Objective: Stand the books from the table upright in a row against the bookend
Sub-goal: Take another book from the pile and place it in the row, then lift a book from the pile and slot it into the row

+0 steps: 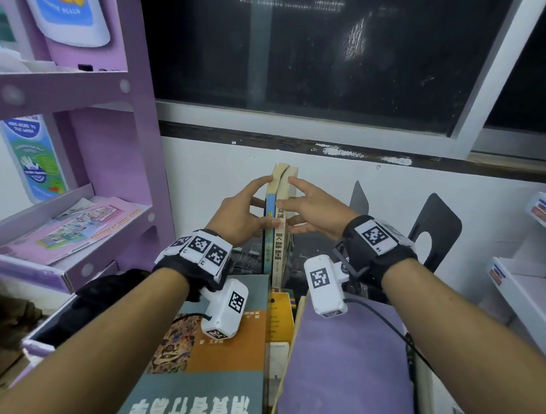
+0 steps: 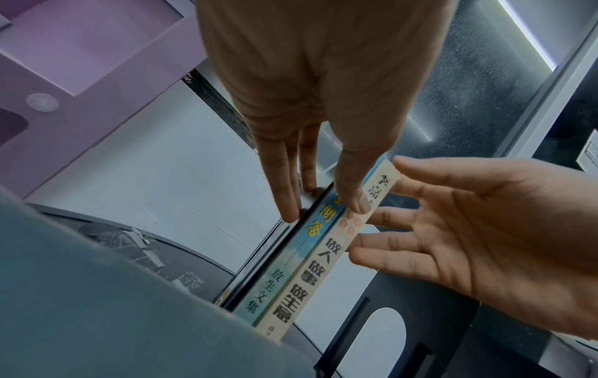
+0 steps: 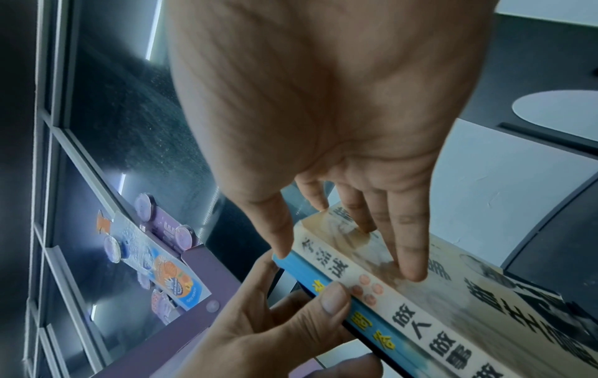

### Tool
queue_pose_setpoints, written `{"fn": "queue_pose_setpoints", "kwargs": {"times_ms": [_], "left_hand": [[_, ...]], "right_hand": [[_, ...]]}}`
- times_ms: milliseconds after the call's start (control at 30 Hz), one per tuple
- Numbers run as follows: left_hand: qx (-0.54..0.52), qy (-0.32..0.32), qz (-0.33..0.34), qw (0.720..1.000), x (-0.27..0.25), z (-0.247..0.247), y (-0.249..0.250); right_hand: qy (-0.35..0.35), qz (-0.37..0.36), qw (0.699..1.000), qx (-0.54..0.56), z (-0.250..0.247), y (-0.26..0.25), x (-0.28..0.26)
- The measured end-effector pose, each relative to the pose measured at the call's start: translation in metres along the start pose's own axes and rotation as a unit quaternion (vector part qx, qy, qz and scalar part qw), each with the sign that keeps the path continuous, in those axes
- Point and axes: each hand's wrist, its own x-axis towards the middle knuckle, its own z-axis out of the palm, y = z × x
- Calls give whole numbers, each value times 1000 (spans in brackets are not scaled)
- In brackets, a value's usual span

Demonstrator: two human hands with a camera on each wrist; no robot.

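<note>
Two books stand upright side by side near the wall: a blue-spined book [image 1: 269, 219] [image 2: 291, 245] [image 3: 306, 272] on the left and a cream-spined book [image 1: 279, 239] [image 2: 323, 266] [image 3: 404, 319] on the right. My left hand [image 1: 259, 199] [image 2: 323, 209] [image 3: 291, 319] lays straight fingers on the blue book's left cover, thumb on the spine. My right hand [image 1: 294, 205] [image 2: 453, 225] [image 3: 347, 255] presses flat fingers on the cream book's right cover. A black bookend [image 1: 438, 231] [image 2: 388, 332] stands apart to the right.
A teal and orange book [image 1: 216, 348], a yellow book [image 1: 280, 317] and a purple book [image 1: 347, 367] lie flat in front. A purple shelf unit [image 1: 79, 96] rises at the left, white shelves [image 1: 535, 273] at the right. A grey bookend plate [image 1: 359, 196] stands behind.
</note>
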Motion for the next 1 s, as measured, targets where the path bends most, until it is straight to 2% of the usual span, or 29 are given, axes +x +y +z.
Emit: {"fn": "queue_pose_setpoints", "kwargs": {"times_ms": [367, 700, 1000], "left_hand": [[106, -3, -53, 993, -26, -16, 7], [141, -28, -148, 978, -71, -36, 1], [161, -68, -237, 956, -131, -54, -14]], "right_hand": [[7, 33, 997, -73, 11, -11, -34], [-1, 61, 982, -181, 44, -20, -80], [-22, 65, 978, -198, 84, -13, -112]]}}
